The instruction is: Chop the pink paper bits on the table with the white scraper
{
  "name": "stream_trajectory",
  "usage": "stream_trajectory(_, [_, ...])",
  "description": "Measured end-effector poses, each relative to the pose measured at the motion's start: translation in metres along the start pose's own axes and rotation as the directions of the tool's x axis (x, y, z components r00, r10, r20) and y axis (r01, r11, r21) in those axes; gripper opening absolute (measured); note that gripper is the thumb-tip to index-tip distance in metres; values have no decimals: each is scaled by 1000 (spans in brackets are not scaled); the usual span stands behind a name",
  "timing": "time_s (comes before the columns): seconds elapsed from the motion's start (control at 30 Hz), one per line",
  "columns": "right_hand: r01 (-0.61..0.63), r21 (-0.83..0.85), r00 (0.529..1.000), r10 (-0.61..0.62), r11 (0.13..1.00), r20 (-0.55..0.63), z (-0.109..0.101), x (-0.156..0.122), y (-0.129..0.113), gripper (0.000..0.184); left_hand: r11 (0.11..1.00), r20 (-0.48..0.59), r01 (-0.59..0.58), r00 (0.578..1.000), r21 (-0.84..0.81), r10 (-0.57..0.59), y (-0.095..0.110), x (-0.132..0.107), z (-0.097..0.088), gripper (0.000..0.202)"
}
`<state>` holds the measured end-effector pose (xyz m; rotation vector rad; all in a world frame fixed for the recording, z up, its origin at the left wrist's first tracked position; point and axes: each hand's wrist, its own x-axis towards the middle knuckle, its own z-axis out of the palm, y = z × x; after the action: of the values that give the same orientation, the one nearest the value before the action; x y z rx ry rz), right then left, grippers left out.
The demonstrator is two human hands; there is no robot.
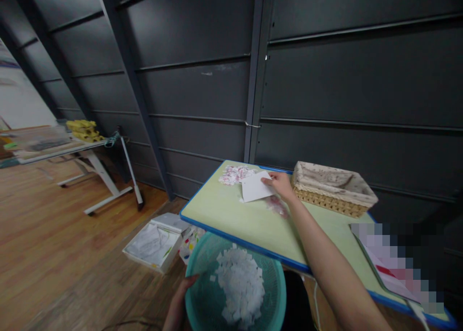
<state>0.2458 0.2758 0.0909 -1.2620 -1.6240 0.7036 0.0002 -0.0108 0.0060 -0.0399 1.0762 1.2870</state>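
My right hand (280,182) pinches a white card (256,187) by its right edge, just above the pale green tabletop (224,210). Behind the card lies a heap of small white and pinkish paper pieces (231,173). A reddish, blurred patch of similar pieces (277,205) shows below my wrist. Lower down, my left hand (187,285) grips the rim of a turquoise plastic basket (202,254), its fingers partly hidden. Inside the basket is a big pile of small white paper pieces (240,285).
A fabric-lined wicker basket (334,203) stands at the table's back right. Nearer sits a flat object (383,263), partly pixelated. An open white box (154,246) is on the wooden floor. Another table (87,150) stands left, along a dark panelled wall (195,89).
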Motion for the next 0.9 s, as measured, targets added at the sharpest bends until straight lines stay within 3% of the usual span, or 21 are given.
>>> stream_trajectory(0.1, [-18, 7, 1000, 18, 1000, -21, 0, 0, 1, 33, 999, 8, 46, 999, -1, -46, 0, 4, -3, 60])
stream_trajectory(0.27, [-34, 20, 999, 34, 999, 8, 2, -1, 1, 33, 999, 6, 17, 1000, 30, -17, 0, 8, -3, 55])
stream_trajectory(0.47, [-37, 51, 999, 37, 998, 4, 6, -3, -1, 40, 1000, 1, 21, 1000, -9, -21, 0, 1, 1, 63])
stream_trajectory(0.6, [-26, 56, 999, 24, 998, 31, 8, -6, -6, 38, 998, 43, 55, 998, -15, -54, 0, 9, -6, 61])
stream_trajectory(0.77, [-106, 130, 979, 80, 986, 188, 11, -15, -17, 33, 998, 99, 56, 994, -27, -53, 0, 21, -15, 56])
stream_trajectory(0.9, [-152, 227, 926, 58, 962, 373, 18, -24, -21, 31, 999, 70, 27, 997, -19, -25, 1, 19, -14, 41])
